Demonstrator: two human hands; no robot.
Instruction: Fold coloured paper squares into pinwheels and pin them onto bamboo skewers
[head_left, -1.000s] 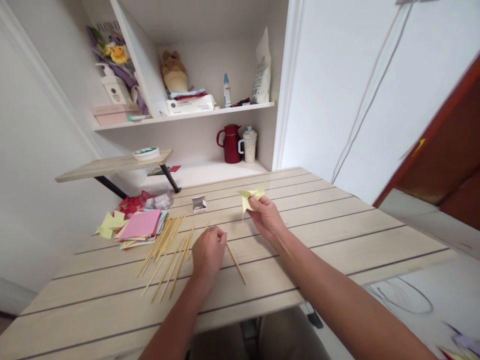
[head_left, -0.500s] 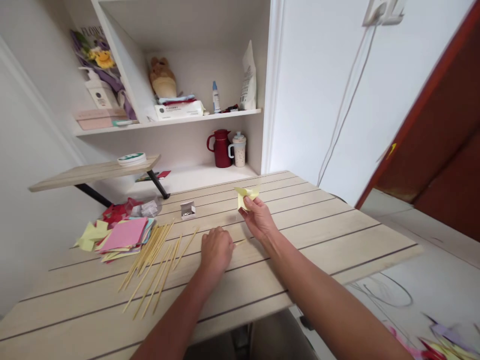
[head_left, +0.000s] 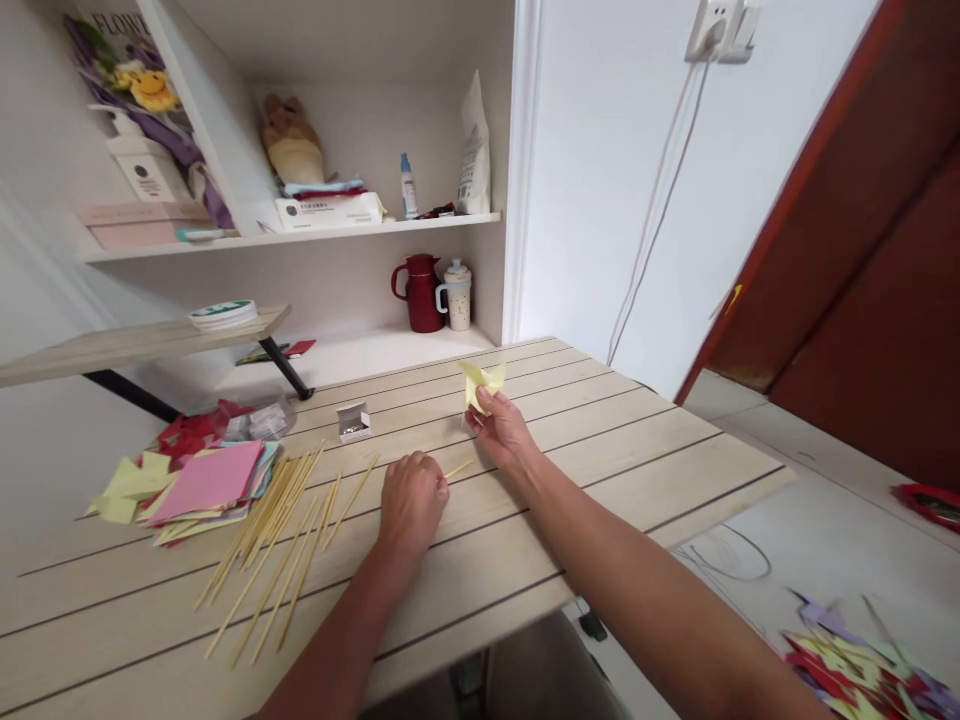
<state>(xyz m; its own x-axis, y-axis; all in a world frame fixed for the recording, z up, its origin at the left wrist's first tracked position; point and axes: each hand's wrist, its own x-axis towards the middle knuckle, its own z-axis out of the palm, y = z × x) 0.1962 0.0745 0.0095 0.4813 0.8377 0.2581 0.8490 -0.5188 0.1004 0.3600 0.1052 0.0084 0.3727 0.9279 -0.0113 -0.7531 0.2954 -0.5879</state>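
My right hand (head_left: 501,432) pinches a folded yellow paper piece (head_left: 480,383) and holds it up above the wooden table (head_left: 637,440). My left hand (head_left: 411,500) is closed on a thin wooden stick (head_left: 457,468), whose tip points right toward my right hand. The two hands are close together near the middle of the table. Several more wooden sticks (head_left: 277,540) lie spread on the table to the left of my left hand.
A stack of coloured paper squares (head_left: 202,482) lies at the left, with red scraps behind it. A small open box (head_left: 352,422) sits behind the sticks. A red jug (head_left: 420,292) and a mug (head_left: 454,295) stand on the low shelf. Paper shapes (head_left: 855,665) lie on the floor at lower right.
The stick in my left hand swung from pointing toward me to pointing right at my right hand. The camera turned right and the view shifted left.
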